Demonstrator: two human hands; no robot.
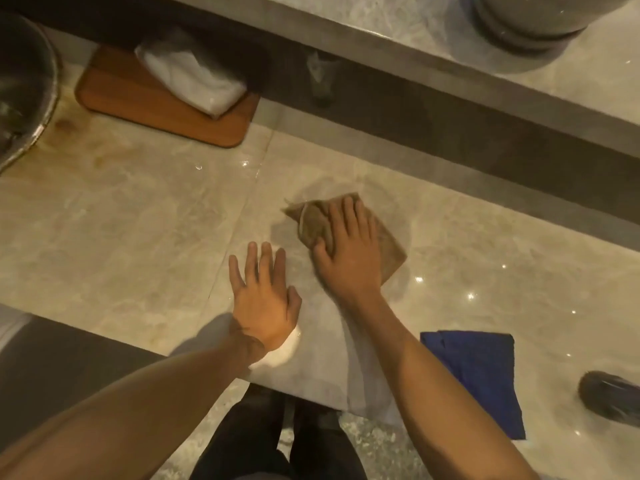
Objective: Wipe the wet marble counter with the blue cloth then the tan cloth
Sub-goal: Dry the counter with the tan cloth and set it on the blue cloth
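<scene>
My right hand (349,251) presses flat on the tan cloth (313,225), which lies crumpled on the beige marble counter (138,220) near its middle. My left hand (265,299) rests just left of it, palm down on the marble, fingers spread and holding nothing. The blue cloth (485,372) lies folded near the counter's front edge, to the right of my right forearm and untouched. Wet glints show on the marble to the right of the tan cloth.
A wooden board (166,109) with a white bag (194,77) on it sits at the back left. A metal bowl (20,88) is at the far left. A dark object (613,396) lies at the right edge. A raised ledge holds a grey round base (530,22).
</scene>
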